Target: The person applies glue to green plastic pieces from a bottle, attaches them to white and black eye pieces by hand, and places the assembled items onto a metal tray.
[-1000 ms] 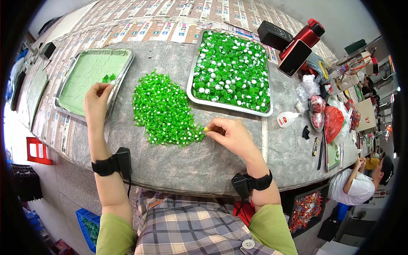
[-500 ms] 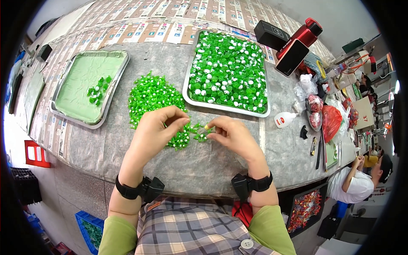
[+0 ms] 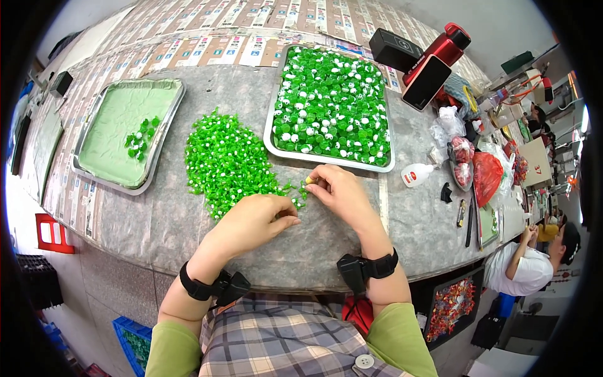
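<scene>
A loose pile of small green plastic pieces with white parts point(image 3: 229, 160) lies on the grey-covered table. By its near edge, my left hand point(image 3: 254, 221) is bent, thumb and fingertips a little apart; nothing shows between them. My right hand point(image 3: 339, 193) is closed in a pinch at the pile's right tip, around a small green plastic piece that its fingers mostly hide. One fingertip has a yellow covering. Beyond it, a metal tray point(image 3: 330, 164) is filled with green pieces and white, eye-like ones. On the left, a green-lined tray point(image 3: 103, 135) holds a few similar pieces.
To the right stand a white bottle point(image 3: 417, 174), a phone point(image 3: 426, 82), a red flask point(image 3: 447, 45) and a black box point(image 3: 396, 49). Farther along are plastic bags point(image 3: 487, 177) and a seated person in white point(image 3: 518, 267). A bin of red pieces point(image 3: 451, 308) sits below the table edge.
My left hand has come down and to the right, off the pile, and its fingertips have turned. My right hand has shifted slightly and its pinch has tightened. The view has moved a little.
</scene>
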`<state>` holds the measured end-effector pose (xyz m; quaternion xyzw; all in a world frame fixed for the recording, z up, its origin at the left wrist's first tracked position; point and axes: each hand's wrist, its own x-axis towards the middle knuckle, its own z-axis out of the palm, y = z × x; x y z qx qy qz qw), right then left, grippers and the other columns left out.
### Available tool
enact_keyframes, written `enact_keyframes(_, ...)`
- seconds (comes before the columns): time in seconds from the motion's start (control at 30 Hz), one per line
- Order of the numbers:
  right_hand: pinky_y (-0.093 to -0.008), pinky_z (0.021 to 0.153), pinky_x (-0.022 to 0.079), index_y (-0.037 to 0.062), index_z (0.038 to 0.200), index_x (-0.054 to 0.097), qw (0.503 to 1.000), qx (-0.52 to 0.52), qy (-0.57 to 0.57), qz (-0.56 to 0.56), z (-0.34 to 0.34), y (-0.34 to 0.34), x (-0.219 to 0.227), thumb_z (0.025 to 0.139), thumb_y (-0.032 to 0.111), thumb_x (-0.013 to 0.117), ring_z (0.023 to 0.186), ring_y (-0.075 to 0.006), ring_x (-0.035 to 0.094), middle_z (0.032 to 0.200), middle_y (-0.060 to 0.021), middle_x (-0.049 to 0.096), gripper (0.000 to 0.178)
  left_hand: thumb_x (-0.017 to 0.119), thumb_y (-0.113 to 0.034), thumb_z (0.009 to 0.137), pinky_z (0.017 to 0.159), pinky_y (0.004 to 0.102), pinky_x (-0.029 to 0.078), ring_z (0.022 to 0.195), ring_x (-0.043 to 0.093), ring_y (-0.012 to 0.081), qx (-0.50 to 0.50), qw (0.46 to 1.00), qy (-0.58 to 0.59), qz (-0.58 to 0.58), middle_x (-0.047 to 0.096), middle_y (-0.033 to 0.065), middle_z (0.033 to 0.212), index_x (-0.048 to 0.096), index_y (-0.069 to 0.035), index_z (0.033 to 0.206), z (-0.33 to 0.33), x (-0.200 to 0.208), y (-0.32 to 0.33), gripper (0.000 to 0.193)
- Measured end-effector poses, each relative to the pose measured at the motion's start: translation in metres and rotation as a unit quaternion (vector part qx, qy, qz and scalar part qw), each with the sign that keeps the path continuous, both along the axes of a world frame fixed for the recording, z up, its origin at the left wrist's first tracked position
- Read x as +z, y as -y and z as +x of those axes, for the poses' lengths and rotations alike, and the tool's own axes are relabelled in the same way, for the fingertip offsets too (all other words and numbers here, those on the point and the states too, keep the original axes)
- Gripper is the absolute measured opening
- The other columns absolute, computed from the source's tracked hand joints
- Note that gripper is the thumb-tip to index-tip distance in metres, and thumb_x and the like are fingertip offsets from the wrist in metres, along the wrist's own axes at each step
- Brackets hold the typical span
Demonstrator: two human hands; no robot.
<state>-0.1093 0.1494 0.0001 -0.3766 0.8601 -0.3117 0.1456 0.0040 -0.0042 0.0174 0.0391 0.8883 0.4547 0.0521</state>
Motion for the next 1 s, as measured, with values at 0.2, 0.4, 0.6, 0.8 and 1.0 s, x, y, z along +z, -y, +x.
enact_keyframes(0.2, -0.0348, 0.059, 0.042, 0.0044, 0.077, 0.051, 0.999, 0.016, -0.040, 0.001, 0.000, -0.002, -0.007, 0.073, 0.015, 0.057, 0.067, -0.0262, 0.053, 0.074, -0.0095, 0.054, 0.013, 0.056, -0.011, 0.077, 0.050, 0.0221, 0.041, 0.055, 0.051, 0.0088, 0.194, 0.958, 0.029, 0.211, 0.057, 0.0049, 0.063, 0.057, -0.001, 0.082, -0.009, 0.009, 0.005, 0.011)
enact_keyframes(0.4, -0.0336, 0.055, 0.040, 0.0026, 0.078, 0.048, 0.995, 0.010, 0.007, -0.096, 0.013, 0.007, 0.016, 0.074, 0.011, 0.056, 0.065, -0.0249, 0.052, 0.073, -0.0096, 0.052, 0.012, 0.058, -0.007, 0.076, 0.057, 0.0197, 0.043, 0.065, 0.051, 0.0064, 0.194, 0.923, 0.018, 0.332, 0.058, 0.0024, 0.077, 0.055, 0.000, 0.095, -0.009, -0.015, 0.004, 0.020)
enact_keyframes(0.6, -0.0292, 0.051, 0.039, 0.0021, 0.078, 0.050, 0.989, 0.030, 0.010, -0.142, 0.020, 0.003, 0.028, 0.074, 0.007, 0.056, 0.060, -0.0216, 0.051, 0.069, -0.0089, 0.050, 0.009, 0.058, -0.005, 0.077, 0.063, 0.0195, 0.045, 0.070, 0.055, 0.0072, 0.176, 0.891, 0.028, 0.418, 0.059, 0.0029, 0.078, 0.057, 0.001, 0.092, -0.012, -0.015, -0.005, 0.017)
enact_keyframes(0.8, -0.0197, 0.057, 0.039, 0.0017, 0.084, 0.056, 0.879, -0.276, -0.175, -0.347, -0.019, -0.058, 0.056, 0.077, 0.005, 0.056, 0.062, -0.0086, 0.048, 0.071, -0.0026, 0.054, 0.008, 0.056, -0.008, 0.078, 0.063, 0.0243, 0.050, 0.068, 0.059, 0.0124, 0.245, 0.819, 0.018, 0.518, 0.060, 0.0082, 0.078, 0.057, 0.000, 0.088, -0.008, -0.014, 0.006, 0.012)
enact_keyframes(1.0, -0.0214, 0.066, 0.039, -0.0012, 0.097, 0.051, 0.838, -0.430, -0.133, -0.310, -0.055, -0.148, 0.032, 0.071, 0.015, 0.065, 0.076, -0.0100, 0.049, 0.084, -0.0054, 0.055, 0.033, 0.057, -0.012, 0.078, 0.063, 0.0248, 0.050, 0.068, 0.058, 0.0129, 0.263, 0.786, 0.008, 0.560, 0.059, 0.0071, 0.078, 0.055, -0.002, 0.090, -0.011, -0.016, 0.007, 0.016)
